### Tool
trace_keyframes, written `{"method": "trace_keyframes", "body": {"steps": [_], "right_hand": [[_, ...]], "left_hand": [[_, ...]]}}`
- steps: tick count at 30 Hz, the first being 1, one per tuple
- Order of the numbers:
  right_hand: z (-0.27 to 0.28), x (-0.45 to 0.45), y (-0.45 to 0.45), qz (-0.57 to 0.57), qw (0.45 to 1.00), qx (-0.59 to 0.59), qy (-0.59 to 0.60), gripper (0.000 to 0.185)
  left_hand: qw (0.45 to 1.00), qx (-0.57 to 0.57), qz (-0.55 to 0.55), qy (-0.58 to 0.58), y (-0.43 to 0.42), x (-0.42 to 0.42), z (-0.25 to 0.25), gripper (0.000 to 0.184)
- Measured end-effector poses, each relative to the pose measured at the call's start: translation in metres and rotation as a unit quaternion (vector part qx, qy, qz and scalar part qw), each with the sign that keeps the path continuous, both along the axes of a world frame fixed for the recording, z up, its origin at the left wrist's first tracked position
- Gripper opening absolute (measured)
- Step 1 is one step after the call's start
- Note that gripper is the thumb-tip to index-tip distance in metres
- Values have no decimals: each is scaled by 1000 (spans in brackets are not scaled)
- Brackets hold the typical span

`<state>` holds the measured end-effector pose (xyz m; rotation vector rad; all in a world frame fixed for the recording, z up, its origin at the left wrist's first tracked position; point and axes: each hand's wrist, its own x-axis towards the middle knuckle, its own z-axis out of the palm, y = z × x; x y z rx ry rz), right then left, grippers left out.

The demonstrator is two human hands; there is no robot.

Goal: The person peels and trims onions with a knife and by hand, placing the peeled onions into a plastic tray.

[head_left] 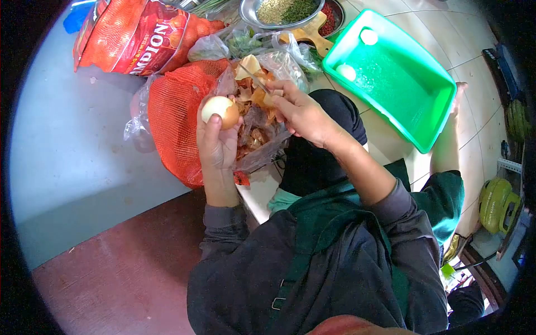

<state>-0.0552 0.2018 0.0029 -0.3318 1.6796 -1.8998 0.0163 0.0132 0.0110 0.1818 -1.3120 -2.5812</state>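
Observation:
In my left hand (218,142) is an onion (222,110), its pale flesh bare on one side and brown skin still on the other. My right hand (298,111) grips a knife (254,77), its blade pointing up and left, apart from the onion. Below both hands lies a clear plastic bag (258,160) filled with brown onion skins (258,137). A red mesh sack (177,120) sits against the bag, just left of my left hand. The knife's handle is mostly hidden by my fingers.
A green basin (413,97) holding two peeled onions (368,37) stands on the tiles at right. A full red onion sack (142,42) lies at upper left. Metal bowls (285,14) and a wooden board (312,34) are at the top. A green blower-like tool (497,205) rests far right.

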Motion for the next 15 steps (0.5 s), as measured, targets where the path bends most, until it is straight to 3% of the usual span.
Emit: {"method": "trace_keyframes", "body": {"steps": [4, 8, 10, 15], "right_hand": [[24, 9, 2, 25, 999, -20, 41, 40], [22, 17, -3, 60, 988, 24, 144, 40], [26, 19, -3, 85, 991, 35, 98, 43], [20, 21, -6, 80, 991, 25, 109, 48]], "left_hand": [[996, -90, 20, -1, 3, -1, 1, 62], [998, -49, 4, 25, 5, -2, 0, 64], [999, 7, -25, 30, 5, -2, 0, 64], [999, -9, -30, 37, 11, -2, 3, 63]]}}
